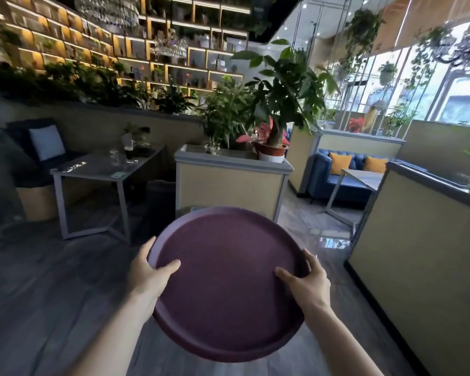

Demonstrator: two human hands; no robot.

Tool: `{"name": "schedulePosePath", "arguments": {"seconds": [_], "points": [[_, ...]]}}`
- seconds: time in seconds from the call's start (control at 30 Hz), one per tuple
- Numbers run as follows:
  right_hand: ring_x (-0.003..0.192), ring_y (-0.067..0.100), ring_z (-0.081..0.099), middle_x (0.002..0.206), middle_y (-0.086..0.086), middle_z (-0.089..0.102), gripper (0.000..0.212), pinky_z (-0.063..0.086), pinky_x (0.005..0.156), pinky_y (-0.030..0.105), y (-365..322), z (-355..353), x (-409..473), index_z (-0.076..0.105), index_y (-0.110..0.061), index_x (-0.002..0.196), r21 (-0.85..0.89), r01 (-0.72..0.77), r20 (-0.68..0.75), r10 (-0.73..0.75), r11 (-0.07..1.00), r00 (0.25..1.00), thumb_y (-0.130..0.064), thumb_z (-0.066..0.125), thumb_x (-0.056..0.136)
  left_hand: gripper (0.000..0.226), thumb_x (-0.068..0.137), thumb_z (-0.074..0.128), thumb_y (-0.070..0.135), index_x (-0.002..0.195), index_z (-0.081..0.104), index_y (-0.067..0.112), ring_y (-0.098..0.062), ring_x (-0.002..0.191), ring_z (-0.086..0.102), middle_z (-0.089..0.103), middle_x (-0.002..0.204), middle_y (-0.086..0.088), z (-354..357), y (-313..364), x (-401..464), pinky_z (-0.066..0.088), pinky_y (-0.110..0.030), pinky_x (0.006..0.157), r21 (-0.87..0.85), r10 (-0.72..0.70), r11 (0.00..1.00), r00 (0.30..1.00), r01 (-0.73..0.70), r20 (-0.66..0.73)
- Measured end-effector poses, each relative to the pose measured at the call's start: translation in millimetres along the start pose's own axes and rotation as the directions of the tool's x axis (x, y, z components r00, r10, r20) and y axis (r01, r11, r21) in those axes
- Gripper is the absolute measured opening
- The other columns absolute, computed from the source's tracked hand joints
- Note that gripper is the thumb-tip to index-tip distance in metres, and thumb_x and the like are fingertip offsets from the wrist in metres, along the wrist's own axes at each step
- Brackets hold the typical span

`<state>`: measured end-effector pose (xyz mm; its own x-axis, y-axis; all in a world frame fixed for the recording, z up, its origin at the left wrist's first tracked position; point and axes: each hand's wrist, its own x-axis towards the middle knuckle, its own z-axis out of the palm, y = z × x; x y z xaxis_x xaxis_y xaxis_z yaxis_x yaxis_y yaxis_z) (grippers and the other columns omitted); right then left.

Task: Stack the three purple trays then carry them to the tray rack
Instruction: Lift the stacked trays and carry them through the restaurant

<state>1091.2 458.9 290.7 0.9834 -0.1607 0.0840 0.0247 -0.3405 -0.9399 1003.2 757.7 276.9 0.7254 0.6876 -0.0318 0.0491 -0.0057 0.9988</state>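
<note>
A round purple tray [225,283] hangs in front of me above the floor, held level by both hands. Only the top tray's face and a thick rim show; whether more trays lie beneath it I cannot tell. My left hand [149,275] grips the left rim, thumb on the tray's inner face. On the right rim my right hand [307,280] grips the same way, thumb inside. No tray rack shows in this view.
A planter box [231,185] with potted plants stands straight ahead. A grey table [103,169] with glasses is at the left. A beige partition [418,248] runs along the right, with a blue sofa [342,172] and an aisle of glossy floor [310,223] between.
</note>
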Motion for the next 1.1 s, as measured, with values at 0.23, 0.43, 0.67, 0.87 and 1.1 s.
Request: {"name": "schedulePosePath", "arguments": {"seconds": [0.23,0.43,0.67,0.87,1.1], "points": [[0.115,0.022,0.062,0.129,-0.003,0.063,0.088,0.049,0.103,0.045,-9.5,75.1,77.4,0.05,-0.035,0.14,-0.026,-0.059,-0.015,0.058,0.998,0.998,-0.033,0.09,0.061,0.086,0.075,0.086,0.021,0.147,0.043,0.039,-0.027,0.127,0.056,0.049,0.15,0.002,25.9,-12.0,121.4,0.051,-0.05,0.101,0.037,-0.014,0.999,0.999,0.012,0.046],[0.112,0.021,0.063,0.126,-0.002,0.066,0.087,0.051,0.1,0.041,-2.2,118.0,141.0,0.052,-0.033,0.139,-0.043,-0.08,-0.042,0.078,0.996,0.996,-0.03,0.091,0.061,0.085,0.075,0.085,0.023,0.147,0.043,0.041,-0.023,0.124,0.055,0.049,0.149,0.005,59.7,-23.7,198.2,0.05,-0.045,0.1,0.052,-0.007,0.999,0.998,0.004,0.07],[0.116,0.024,0.062,0.127,0.0,0.067,0.089,0.049,0.103,0.045,21.6,163.3,238.9,0.051,-0.032,0.139,-0.057,-0.105,-0.046,0.103,0.993,0.994,-0.03,0.091,0.059,0.085,0.077,0.084,0.021,0.148,0.042,0.038,-0.026,0.133,0.05,0.044,0.154,0.003,123.3,-50.5,285.3,0.046,-0.04,0.098,0.081,-0.018,0.997,0.998,0.012,0.064],[0.132,0.028,0.052,0.144,0.005,0.055,0.1,0.041,0.111,0.044,46.6,202.6,356.7,0.042,-0.024,0.15,-0.079,-0.166,-0.01,0.166,0.983,0.986,-0.032,0.091,0.063,0.084,0.077,0.084,0.024,0.147,0.042,0.04,-0.025,0.132,0.051,0.045,0.152,0.004,197.8,-70.0,367.2,0.047,-0.04,0.097,0.131,-0.024,0.991,1.0,0.021,0.02],[0.118,0.03,0.06,0.125,0.008,0.068,0.078,0.047,0.101,0.042,83.6,245.8,480.1,0.055,-0.02,0.135,-0.159,-0.29,0.042,0.3,0.944,0.953,-0.036,0.087,0.066,0.084,0.078,0.083,0.028,0.148,0.039,0.042,-0.023,0.132,0.051,0.046,0.15,0.008,273.5,-90.7,453.4,0.047,-0.041,0.1,0.238,-0.035,0.97,0.999,0.042,-0.035]]}}
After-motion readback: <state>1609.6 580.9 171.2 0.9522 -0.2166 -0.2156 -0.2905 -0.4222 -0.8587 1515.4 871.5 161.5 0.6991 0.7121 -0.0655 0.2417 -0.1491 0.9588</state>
